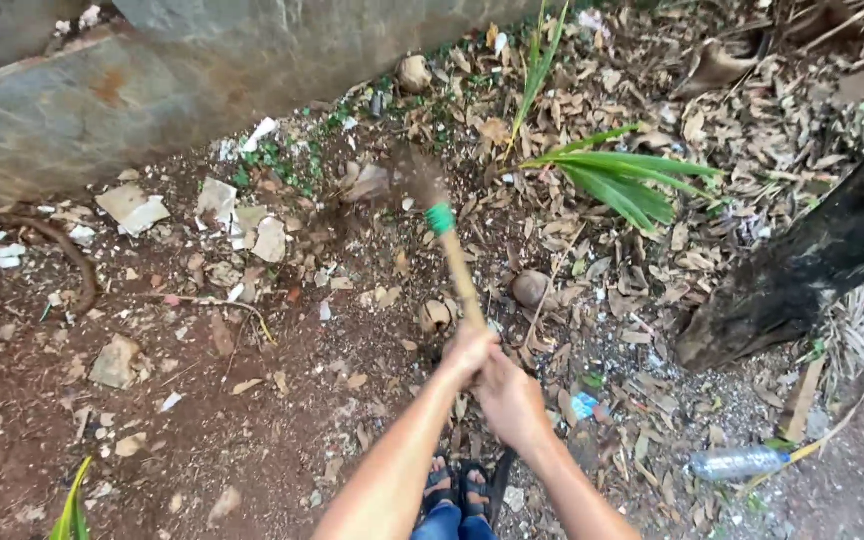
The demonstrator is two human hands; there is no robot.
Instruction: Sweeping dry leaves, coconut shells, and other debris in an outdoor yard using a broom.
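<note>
Over littered dirt, left hand [467, 352] and right hand [510, 400] clamped on broom handle [462, 275], bristles seemingly blurred beyond them.

Single head-worn view, looking steeply down from standing height, facing the stone wall [152, 90] far left, littered ground [202, 400] near.

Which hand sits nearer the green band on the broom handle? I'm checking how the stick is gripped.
Left. The left hand holds the broom handle higher up, closer to the green band; the right hand clasps just below it, farther away.
</note>
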